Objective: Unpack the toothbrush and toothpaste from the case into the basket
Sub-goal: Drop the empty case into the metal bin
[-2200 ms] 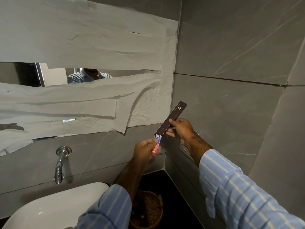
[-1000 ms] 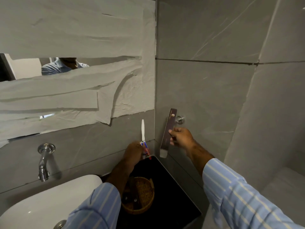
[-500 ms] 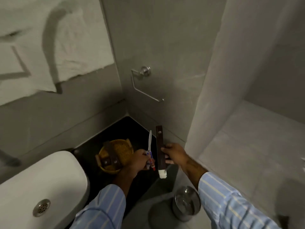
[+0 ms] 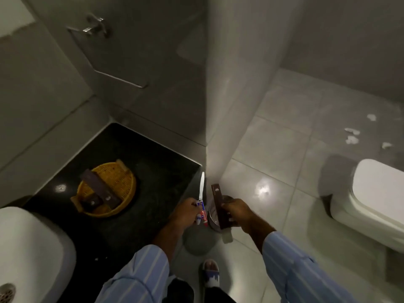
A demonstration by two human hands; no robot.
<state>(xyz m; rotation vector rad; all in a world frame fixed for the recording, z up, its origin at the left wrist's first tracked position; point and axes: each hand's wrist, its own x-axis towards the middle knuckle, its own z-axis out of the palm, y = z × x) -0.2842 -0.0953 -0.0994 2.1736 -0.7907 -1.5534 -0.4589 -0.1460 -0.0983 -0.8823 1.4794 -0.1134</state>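
Note:
My left hand (image 4: 185, 212) grips a white toothbrush (image 4: 201, 186) together with a small red, white and blue toothpaste tube (image 4: 202, 214); the brush handle points up. My right hand (image 4: 237, 212) holds the long dark brown case (image 4: 219, 206) upright, just right of the brush, above a metal bin. A white flap hangs from the case's lower end. The yellow wicker basket (image 4: 129, 182) stands on the black counter (image 4: 153, 171), well left of both hands. Two dark brown cases (image 4: 99, 190) lie across the basket.
A white washbasin (image 4: 32, 248) fills the lower left. A round metal bin (image 4: 213, 217) stands on the tiled floor under my right hand. A white toilet (image 4: 376, 197) is at the right. A chrome towel rail (image 4: 119, 78) hangs on the wall. My sandalled foot (image 4: 210, 273) is below.
The view has tilted down from the mirror to the counter and floor. Both hands dropped lower with the toothbrush, toothpaste and case, now over the bin at the counter's edge.

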